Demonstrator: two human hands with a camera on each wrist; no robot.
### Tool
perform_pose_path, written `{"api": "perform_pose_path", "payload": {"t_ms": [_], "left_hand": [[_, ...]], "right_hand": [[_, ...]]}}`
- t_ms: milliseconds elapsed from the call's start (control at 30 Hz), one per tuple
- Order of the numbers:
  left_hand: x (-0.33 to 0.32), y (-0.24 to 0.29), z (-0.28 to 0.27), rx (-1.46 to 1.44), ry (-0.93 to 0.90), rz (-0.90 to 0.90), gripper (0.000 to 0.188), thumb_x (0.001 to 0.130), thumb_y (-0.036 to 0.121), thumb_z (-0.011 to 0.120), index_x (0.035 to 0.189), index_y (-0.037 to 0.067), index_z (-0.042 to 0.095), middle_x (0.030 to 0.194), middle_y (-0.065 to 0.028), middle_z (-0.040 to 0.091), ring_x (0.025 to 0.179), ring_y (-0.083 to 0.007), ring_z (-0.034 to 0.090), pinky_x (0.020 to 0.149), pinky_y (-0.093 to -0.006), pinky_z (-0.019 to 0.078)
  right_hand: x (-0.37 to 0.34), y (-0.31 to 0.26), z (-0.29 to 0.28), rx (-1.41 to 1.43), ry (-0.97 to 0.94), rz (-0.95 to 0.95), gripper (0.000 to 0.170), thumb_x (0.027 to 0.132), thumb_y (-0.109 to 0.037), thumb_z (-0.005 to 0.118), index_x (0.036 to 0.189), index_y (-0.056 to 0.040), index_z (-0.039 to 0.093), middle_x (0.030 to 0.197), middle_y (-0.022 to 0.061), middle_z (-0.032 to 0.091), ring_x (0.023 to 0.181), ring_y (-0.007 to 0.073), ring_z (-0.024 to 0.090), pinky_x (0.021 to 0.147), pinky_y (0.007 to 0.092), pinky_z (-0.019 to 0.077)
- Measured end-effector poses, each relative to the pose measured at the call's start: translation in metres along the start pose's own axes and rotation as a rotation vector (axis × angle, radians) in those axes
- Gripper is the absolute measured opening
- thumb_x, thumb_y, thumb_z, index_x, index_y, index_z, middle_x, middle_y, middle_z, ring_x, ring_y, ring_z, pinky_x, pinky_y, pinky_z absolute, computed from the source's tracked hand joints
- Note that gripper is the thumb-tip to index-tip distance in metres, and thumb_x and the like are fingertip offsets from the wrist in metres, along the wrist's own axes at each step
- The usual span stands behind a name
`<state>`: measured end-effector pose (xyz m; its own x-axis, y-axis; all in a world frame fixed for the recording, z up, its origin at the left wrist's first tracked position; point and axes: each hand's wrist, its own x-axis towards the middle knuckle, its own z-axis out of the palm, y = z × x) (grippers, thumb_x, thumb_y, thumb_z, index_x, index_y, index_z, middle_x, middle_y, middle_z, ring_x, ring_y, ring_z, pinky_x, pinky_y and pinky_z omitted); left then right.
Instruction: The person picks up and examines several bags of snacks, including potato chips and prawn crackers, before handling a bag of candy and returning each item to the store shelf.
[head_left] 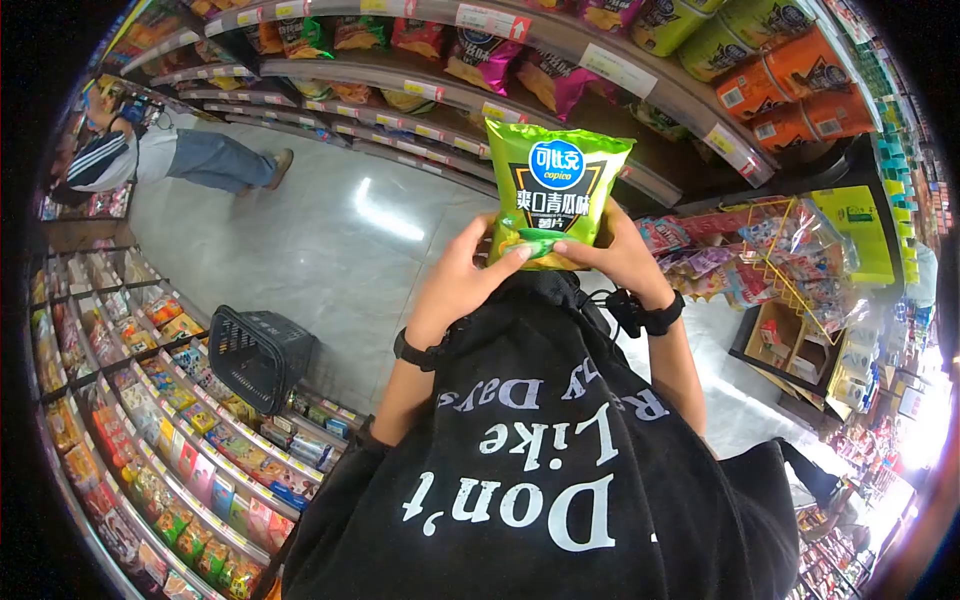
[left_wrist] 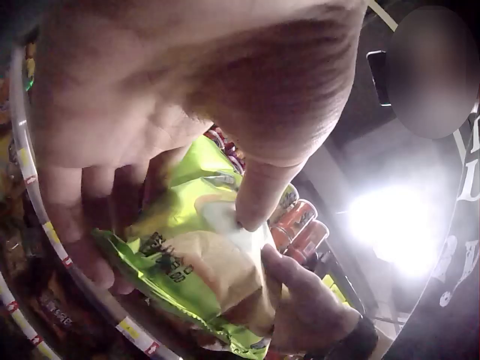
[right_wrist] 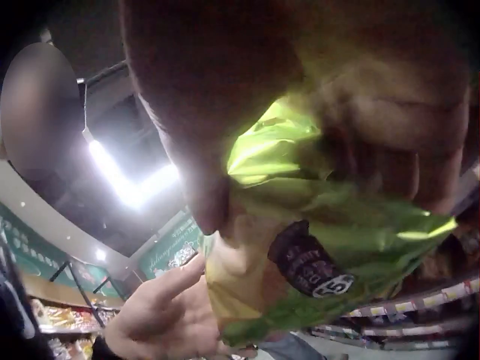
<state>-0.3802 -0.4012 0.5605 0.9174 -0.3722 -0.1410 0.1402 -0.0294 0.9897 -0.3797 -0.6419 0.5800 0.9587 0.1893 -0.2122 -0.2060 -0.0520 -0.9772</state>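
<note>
A bright green bag of potato chips (head_left: 556, 195) with a blue round logo stands upright in front of the black shirt, its front turned up to the head view. My left hand (head_left: 462, 268) grips the bag's lower left side, thumb on the front and fingers behind. On the opposite side, my right hand (head_left: 632, 262) holds it the same way. Both thumbs press near the bottom edge. From the left wrist, the bag (left_wrist: 199, 259) shows crinkled, with dark print near one edge. In the right wrist view, part of the bag (right_wrist: 270, 262) lies in shadow beneath the palm.
Beyond the bag runs a shelf (head_left: 620, 75) of chip bags and canisters. A dark shopping basket (head_left: 262, 358) is at the left, beside a snack rack (head_left: 185, 430). Hanging packets (head_left: 735, 250) are at the right. Another person (head_left: 190, 158) is in the aisle at far left.
</note>
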Motion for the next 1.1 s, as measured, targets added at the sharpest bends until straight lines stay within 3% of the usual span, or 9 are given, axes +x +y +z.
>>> {"api": "perform_pose_path", "payload": {"t_ms": [167, 367, 500, 600, 700, 800, 867, 933, 1100], "left_hand": [[0.005, -0.004, 0.002, -0.060, -0.100, 0.011, 0.051, 0.093, 0.025, 0.072, 0.131, -0.001, 0.051, 0.117, -0.0135, 0.066, 0.098, -0.0162, 0.065, 0.085, -0.0306, 0.0523], [0.010, -0.011, -0.007, 0.025, -0.055, -0.089, 0.051, 0.093, 0.023, 0.070, 0.133, -0.001, 0.051, 0.124, -0.0183, 0.064, 0.104, -0.0212, 0.066, 0.090, -0.0322, 0.0511], [0.014, -0.010, -0.015, 0.012, -0.016, -0.141, 0.048, 0.095, 0.023, 0.069, 0.133, 0.000, 0.052, 0.124, -0.0173, 0.064, 0.106, -0.0207, 0.065, 0.092, -0.0312, 0.0498], [0.020, -0.009, -0.022, 0.025, 0.000, -0.179, 0.046, 0.095, 0.022, 0.068, 0.132, 0.000, 0.053, 0.124, -0.0161, 0.064, 0.106, -0.0199, 0.065, 0.092, -0.0309, 0.0495], [0.028, -0.011, -0.027, 0.025, -0.001, -0.222, 0.045, 0.095, 0.022, 0.068, 0.132, 0.000, 0.053, 0.124, -0.0150, 0.065, 0.106, -0.0193, 0.065, 0.091, -0.0309, 0.0498], [0.051, -0.007, -0.027, 0.011, -0.031, -0.259, 0.044, 0.096, 0.019, 0.066, 0.132, 0.000, 0.052, 0.125, -0.0137, 0.064, 0.107, -0.0183, 0.064, 0.092, -0.0305, 0.0490], [0.064, 0.002, -0.025, 0.019, -0.049, -0.286, 0.042, 0.097, 0.015, 0.063, 0.134, -0.001, 0.051, 0.126, -0.0122, 0.064, 0.108, -0.0170, 0.063, 0.095, -0.0298, 0.0471], [0.077, 0.014, -0.023, 0.078, -0.061, -0.297, 0.041, 0.097, 0.014, 0.062, 0.133, -0.001, 0.052, 0.125, -0.0122, 0.064, 0.108, -0.0171, 0.063, 0.095, -0.0300, 0.0473], [0.107, 0.012, -0.027, 0.060, -0.095, -0.319, 0.040, 0.097, 0.016, 0.063, 0.132, -0.001, 0.052, 0.124, -0.0126, 0.064, 0.107, -0.0183, 0.064, 0.094, -0.0309, 0.0479]], "right_hand": [[0.000, -0.001, -0.028, 0.052, 0.036, 0.048, 0.063, 0.078, -0.012, 0.084, 0.130, 0.0032, 0.051, 0.117, 0.0079, 0.066, 0.104, 0.0136, 0.063, 0.093, 0.0295, 0.0509], [0.010, 0.031, -0.084, -0.036, 0.222, 0.179, 0.052, 0.079, -0.016, 0.084, 0.121, 0.0035, 0.058, 0.108, 0.0101, 0.069, 0.097, 0.0155, 0.066, 0.087, 0.0303, 0.0527], [0.031, 0.061, -0.118, -0.103, 0.511, 0.074, 0.043, 0.080, -0.016, 0.084, 0.111, 0.0018, 0.061, 0.104, 0.0085, 0.069, 0.093, 0.0159, 0.065, 0.084, 0.0302, 0.0526], [0.054, 0.082, -0.153, -0.133, 0.615, -0.023, 0.044, 0.079, -0.016, 0.085, 0.111, 0.0009, 0.061, 0.108, 0.0073, 0.068, 0.093, 0.0142, 0.064, 0.085, 0.0295, 0.0510], [0.072, 0.085, -0.175, -0.029, 0.625, 0.022, 0.045, 0.079, -0.015, 0.085, 0.114, -0.0002, 0.062, 0.110, 0.0047, 0.067, 0.092, 0.0126, 0.064, 0.087, 0.0291, 0.0492], [0.088, 0.102, -0.191, -0.025, 0.730, 0.084, 0.043, 0.078, -0.016, 0.084, 0.113, 0.0017, 0.068, 0.113, 0.0059, 0.068, 0.100, 0.0128, 0.062, 0.089, 0.0276, 0.0467], [0.092, 0.111, -0.197, -0.134, 0.823, 0.260, 0.043, 0.077, -0.017, 0.083, 0.112, 0.0043, 0.070, 0.111, 0.0055, 0.068, 0.101, 0.0145, 0.062, 0.092, 0.0285, 0.0457], [0.096, 0.142, -0.215, -0.135, 0.735, 0.263, 0.066, 0.075, -0.028, 0.084, 0.126, 0.0057, 0.058, 0.124, 0.0128, 0.063, 0.113, 0.0214, 0.057, 0.099, 0.0305, 0.0418], [0.094, 0.145, -0.208, -0.273, 0.752, 0.221, 0.064, 0.079, -0.037, 0.078, 0.125, 0.0040, 0.059, 0.132, 0.0207, 0.060, 0.124, 0.0296, 0.053, 0.105, 0.0339, 0.0380]]}}
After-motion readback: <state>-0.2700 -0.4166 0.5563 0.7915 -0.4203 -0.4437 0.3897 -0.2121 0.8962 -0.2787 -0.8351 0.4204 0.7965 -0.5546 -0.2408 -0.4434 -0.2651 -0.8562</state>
